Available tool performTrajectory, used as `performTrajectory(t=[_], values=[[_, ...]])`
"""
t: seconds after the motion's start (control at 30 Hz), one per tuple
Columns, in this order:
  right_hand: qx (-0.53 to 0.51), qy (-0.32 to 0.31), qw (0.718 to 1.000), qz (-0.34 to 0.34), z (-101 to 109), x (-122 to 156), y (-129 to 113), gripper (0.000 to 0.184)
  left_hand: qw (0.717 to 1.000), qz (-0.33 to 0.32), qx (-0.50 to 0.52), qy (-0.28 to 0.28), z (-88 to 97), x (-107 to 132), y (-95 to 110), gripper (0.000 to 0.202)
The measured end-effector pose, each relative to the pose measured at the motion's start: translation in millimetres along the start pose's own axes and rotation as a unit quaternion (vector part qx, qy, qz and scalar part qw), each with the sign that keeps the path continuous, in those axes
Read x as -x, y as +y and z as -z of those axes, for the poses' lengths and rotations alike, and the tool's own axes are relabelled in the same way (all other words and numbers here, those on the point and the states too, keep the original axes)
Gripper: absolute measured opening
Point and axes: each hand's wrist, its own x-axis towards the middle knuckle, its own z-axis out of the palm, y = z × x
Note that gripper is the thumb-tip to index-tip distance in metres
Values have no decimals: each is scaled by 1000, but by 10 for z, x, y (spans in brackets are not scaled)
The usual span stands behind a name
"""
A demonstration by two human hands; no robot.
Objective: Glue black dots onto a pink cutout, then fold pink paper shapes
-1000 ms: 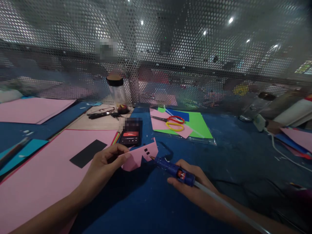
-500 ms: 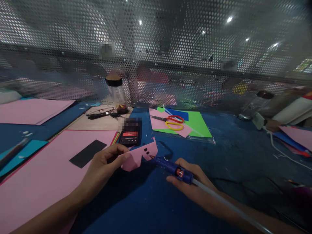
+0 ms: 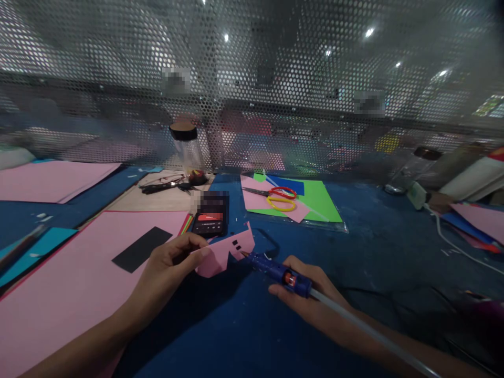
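Shows scissors [image 3: 269, 193] resting on a pink sheet [image 3: 256, 203] with a green sheet [image 3: 323, 197] underneath, on the blue surface [image 3: 374, 236]. Has a dark phone [image 3: 209, 224] to their left and a lidded jar [image 3: 189, 152] standing beyond it, before a perforated metal screen [image 3: 268, 68].

Likely craft workshop, glue gun [image 3: 273, 269], scissors [image 3: 268, 194]

No text, brand or number can be read with certainty. The phone [image 3: 212, 210] on the tabletop [image 3: 244, 336] has a lit screen with a red banner [image 3: 210, 217]; a thin pale line that looks like lettering runs beneath it, above a row of small pale icons [image 3: 208, 228], all too small to make out. On the blue glue gun [image 3: 271, 266], a red patch carries whitish marks, too blurred to read.
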Motion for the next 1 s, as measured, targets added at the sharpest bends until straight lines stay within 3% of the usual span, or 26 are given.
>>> performTrajectory(t=[1.0], values=[[-5, -4, 1000, -19, -17, -14, 26, 25, 1000, 7, 14, -4, 2, 6, -10, 27]])
